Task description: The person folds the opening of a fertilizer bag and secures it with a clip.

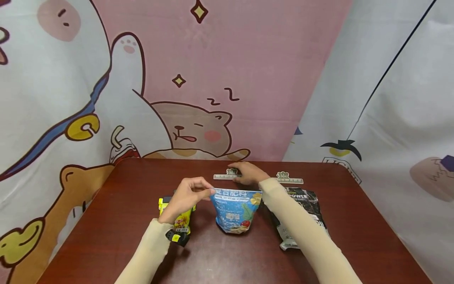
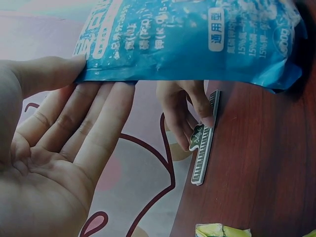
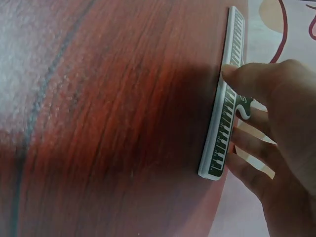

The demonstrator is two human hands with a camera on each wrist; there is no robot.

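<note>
A blue fertilizer bag stands upright on the table in front of me. My left hand pinches the left end of its top edge between thumb and fingers, as the left wrist view also shows for the bag. Farther back, my right hand has hold of a long sealing clip with a piano-key pattern. In the right wrist view the thumb lies on the front of the clip's bar, and the other fingers are behind it.
A second piano-key clip lies at the back right. Below it is a black bag, partly hidden by the right sleeve. A yellow packet lies at the left, partly behind the left wrist. A printed cloth hangs behind the table.
</note>
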